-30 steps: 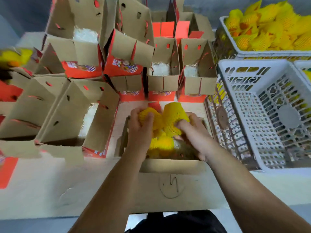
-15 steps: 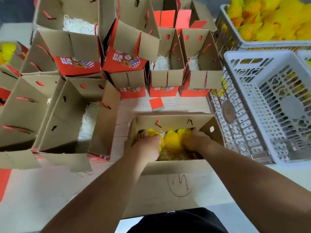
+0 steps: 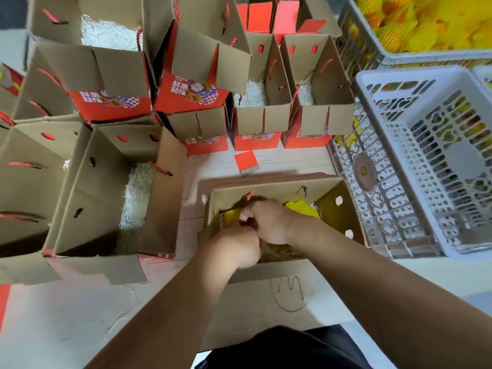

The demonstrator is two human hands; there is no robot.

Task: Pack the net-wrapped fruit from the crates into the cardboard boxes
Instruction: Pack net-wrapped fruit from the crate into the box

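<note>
Hands work inside the near open brown cardboard box (image 3: pixel 332 217): left hand (image 3: pixel 237 246) grip unclear, right hand (image 3: pixel 269 222) pinching yellow net-wrapped fruit (image 3: pixel 302 209); seat each gently on straw.

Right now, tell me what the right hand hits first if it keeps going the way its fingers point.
Probably the net-wrapped fruit at the box's left end; the right hand points leftward at it. Depth is unclear.

matt cardboard box (image 3: pixel 343 209), perforated plastic crate (image 3: pixel 399 107)
</note>
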